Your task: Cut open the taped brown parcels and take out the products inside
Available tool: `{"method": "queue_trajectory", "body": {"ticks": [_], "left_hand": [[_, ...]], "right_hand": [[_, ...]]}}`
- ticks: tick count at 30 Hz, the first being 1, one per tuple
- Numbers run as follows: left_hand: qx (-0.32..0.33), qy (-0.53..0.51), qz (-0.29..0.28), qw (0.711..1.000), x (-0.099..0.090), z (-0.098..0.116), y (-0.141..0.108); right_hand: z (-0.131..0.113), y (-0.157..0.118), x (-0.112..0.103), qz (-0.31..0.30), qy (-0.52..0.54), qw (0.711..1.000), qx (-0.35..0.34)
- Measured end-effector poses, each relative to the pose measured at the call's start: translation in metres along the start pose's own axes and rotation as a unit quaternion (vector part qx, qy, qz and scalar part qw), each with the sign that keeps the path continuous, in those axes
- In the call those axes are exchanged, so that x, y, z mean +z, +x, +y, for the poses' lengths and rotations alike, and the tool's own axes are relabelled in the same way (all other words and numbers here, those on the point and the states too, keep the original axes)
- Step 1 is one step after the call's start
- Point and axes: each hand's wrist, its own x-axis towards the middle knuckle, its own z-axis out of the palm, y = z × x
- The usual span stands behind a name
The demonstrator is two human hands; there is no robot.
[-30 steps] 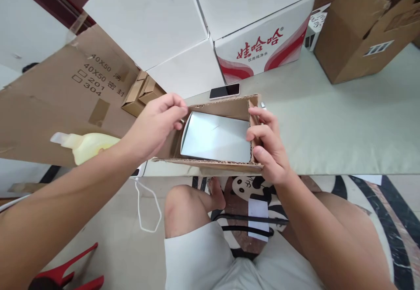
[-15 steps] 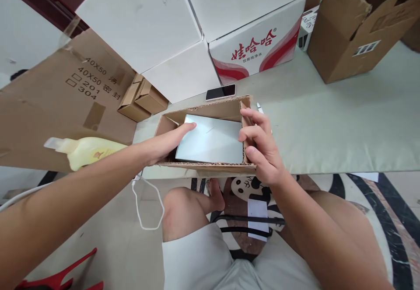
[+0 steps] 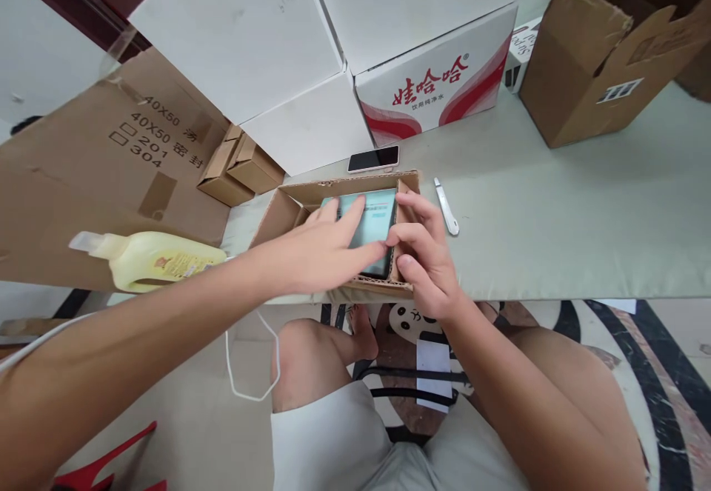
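An open cardboard box (image 3: 269, 223) lies at the table's front edge. Inside it sits a pale blue-green box (image 3: 378, 218) with small print on its top. My left hand (image 3: 325, 254) rests over that top with its fingers spread, hiding much of it. Fingers of my right hand (image 3: 430, 258) are curled over the cardboard box's right wall, the fingertips close to the blue-green box's right edge. A white knife-like tool (image 3: 446, 207) lies just right of my right hand. Behind the cardboard box is a phone (image 3: 373, 158), screen up.
White cartons (image 3: 438, 80) are stacked behind, one with red print. Two small brown boxes (image 3: 241, 169) and a large cardboard sheet or carton (image 3: 105, 172) stand left. A yellow pump bottle (image 3: 161, 260) lies beside my left forearm. An open brown carton (image 3: 583, 69) stands back right.
My left hand has moved from the blue-green box's left edge onto its top, fingers spread. The printed face now shows instead of a plain one. The cardboard box and right hand have shifted slightly left.
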Motion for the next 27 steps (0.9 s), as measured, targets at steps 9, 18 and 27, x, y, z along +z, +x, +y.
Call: {"method": "queue_trajectory", "body": {"ticks": [9,18,27], "left_hand": [[-0.051,0.08,-0.058,0.994,-0.007,0.018,0.0],[-0.043,-0.003,0.02,0.999,-0.028,-0.035,0.03],[-0.001,-0.01,0.202,0.979,-0.091,-0.04,0.025]], "right_hand": [[-0.001,-0.001,-0.002,-0.012,-0.021,0.999,0.033],[0.009,-0.014,-0.004,-0.007,-0.047,0.999,-0.003],[0.024,-0.037,0.011,-0.099,-0.187,0.944,0.252]]}}
